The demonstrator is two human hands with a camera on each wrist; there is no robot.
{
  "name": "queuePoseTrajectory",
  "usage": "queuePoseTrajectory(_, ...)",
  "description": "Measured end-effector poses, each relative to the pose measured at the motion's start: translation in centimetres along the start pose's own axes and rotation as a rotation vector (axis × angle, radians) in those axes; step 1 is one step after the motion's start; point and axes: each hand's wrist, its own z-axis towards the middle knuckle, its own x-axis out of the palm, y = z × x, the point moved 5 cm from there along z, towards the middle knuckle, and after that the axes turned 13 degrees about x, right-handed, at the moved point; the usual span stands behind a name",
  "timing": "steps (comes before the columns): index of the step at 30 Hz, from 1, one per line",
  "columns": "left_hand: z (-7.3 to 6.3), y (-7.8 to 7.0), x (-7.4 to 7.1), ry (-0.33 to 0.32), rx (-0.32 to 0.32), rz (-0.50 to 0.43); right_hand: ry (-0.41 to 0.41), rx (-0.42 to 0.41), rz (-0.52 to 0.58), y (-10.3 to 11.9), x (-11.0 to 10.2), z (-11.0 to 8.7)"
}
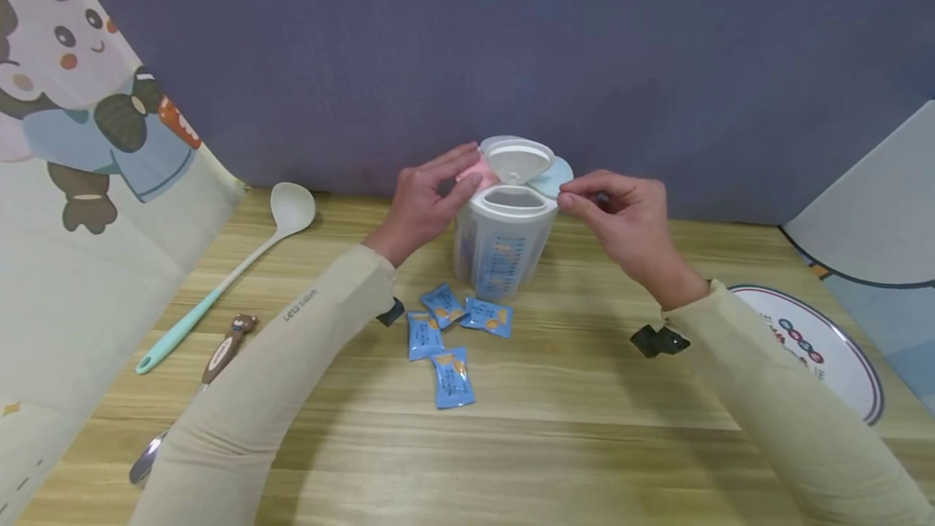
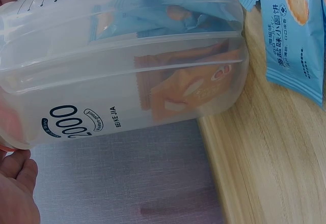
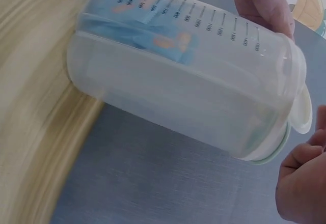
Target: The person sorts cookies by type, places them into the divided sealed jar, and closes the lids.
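A tall translucent storage container (image 1: 504, 246) stands on the table, a white flap (image 1: 520, 162) on its top raised. Through its walls show blue snack packets (image 3: 153, 38) and orange snack packets (image 2: 188, 84) in separate compartments. My left hand (image 1: 434, 197) holds the top from the left, over the pink flap (image 1: 482, 175), thumb toward the front. On the other side my right hand (image 1: 621, 213) has thumb and index fingertip together at the edge of the light blue flap (image 1: 553, 177); its other fingers are curled. In the right wrist view, those tips fall outside the picture.
Several blue snack packets (image 1: 453, 377) lie in front of the container. At the left are a ladle (image 1: 290, 209) with a mint handle and a bear-handled spoon (image 1: 226, 347), partly under my left sleeve. A white plate (image 1: 840, 347) sits at the right, partly behind my right sleeve.
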Motion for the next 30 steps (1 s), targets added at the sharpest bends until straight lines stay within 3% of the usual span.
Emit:
queuePoseTrajectory(5,0.0,0.1,-0.1,-0.006,0.005,-0.003,0.028,0.013,0.021,-0.1,0.4,-0.7)
queuePoseTrajectory(11,0.1,0.1,-0.1,-0.01,0.008,-0.007,0.13,0.005,0.082,-0.6,1.9,-1.9)
queuePoseTrajectory(20,0.1,0.3,-0.1,-0.001,-0.002,0.006,0.256,-0.014,-0.024,-3.3,4.0,-3.9)
queuePoseTrajectory(24,0.2,0.3,-0.1,-0.002,0.001,0.005,0.264,0.059,-0.107,-5.0,4.5,-4.7)
queuePoseTrajectory(30,0.1,0.3,-0.1,0.0,-0.004,0.008,0.297,0.246,-0.205,-8.1,5.0,-5.5)
